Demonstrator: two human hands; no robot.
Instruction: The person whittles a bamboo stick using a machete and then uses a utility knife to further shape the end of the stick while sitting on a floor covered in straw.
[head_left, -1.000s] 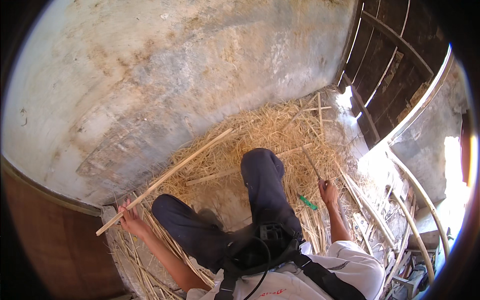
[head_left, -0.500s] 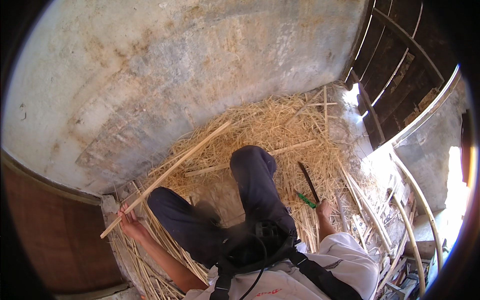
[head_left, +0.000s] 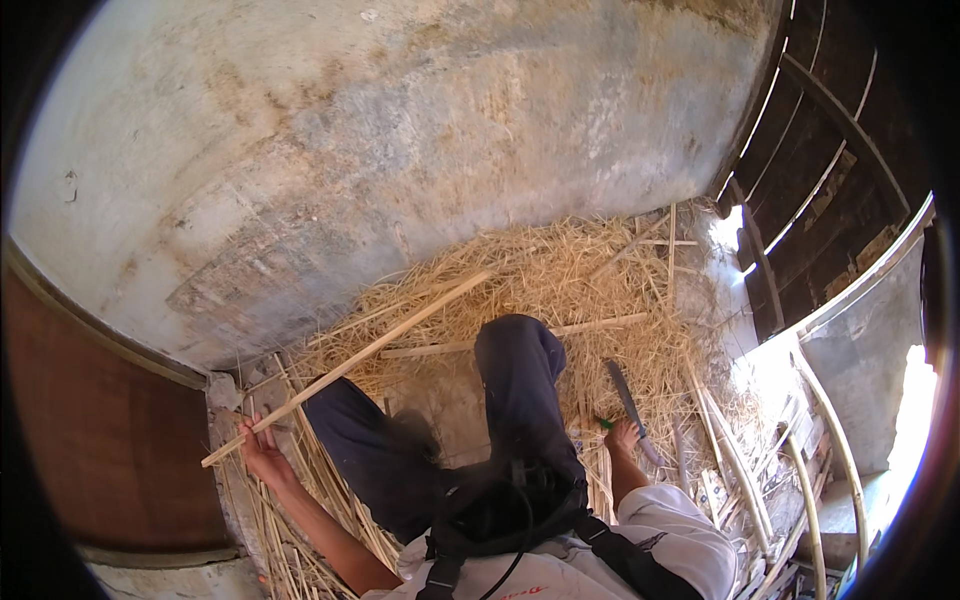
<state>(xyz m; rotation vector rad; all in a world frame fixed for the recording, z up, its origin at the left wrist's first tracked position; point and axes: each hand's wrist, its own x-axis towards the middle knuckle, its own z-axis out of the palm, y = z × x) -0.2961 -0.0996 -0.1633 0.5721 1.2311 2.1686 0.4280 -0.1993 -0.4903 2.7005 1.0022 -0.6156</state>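
My left hand (head_left: 262,452) grips a long pale bamboo stick (head_left: 350,365) near its lower end; the stick slants up and to the right over my left knee toward the straw pile (head_left: 560,275). My right hand (head_left: 625,438) rests low beside my right leg, closed on a green-handled knife (head_left: 628,402) whose dark blade points up and away over the straw. My legs in dark trousers (head_left: 515,385) stretch out between both hands. A black harness (head_left: 505,510) hangs on my chest.
A stained concrete wall (head_left: 400,140) curves across the top. Split bamboo strips (head_left: 300,490) lie by my left leg, and more strips and curved canes (head_left: 760,480) lie on the right. A dark wooden slatted wall (head_left: 830,170) stands at the upper right.
My right hand has dropped lower and closer to my body with the knife. The stick in my left hand has stayed at nearly the same slant.
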